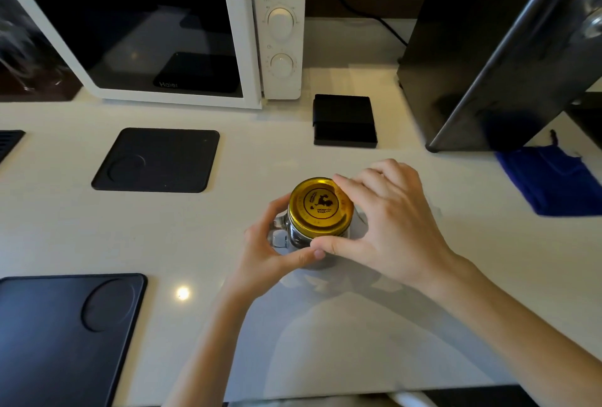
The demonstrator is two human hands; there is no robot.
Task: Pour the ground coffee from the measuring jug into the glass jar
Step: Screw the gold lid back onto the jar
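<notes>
A glass jar point(294, 237) with a side handle stands upright on the white counter, near the middle. A gold metal lid point(321, 206) with a dark printed emblem sits on its mouth. Dark contents show through the glass below the lid. My left hand point(270, 253) wraps the jar's body from the left, thumb in front and fingers by the handle. My right hand point(387, 221) grips the lid's rim from the right, thumb at the front and fingers at the back. No measuring jug is in view.
A white microwave point(156, 25) stands at the back left. Black mats lie at centre left point(156, 160) and front left point(65, 335). A small black box point(343, 120) sits behind the jar. A tall dark appliance point(495, 48) and a blue cloth point(550, 178) are on the right.
</notes>
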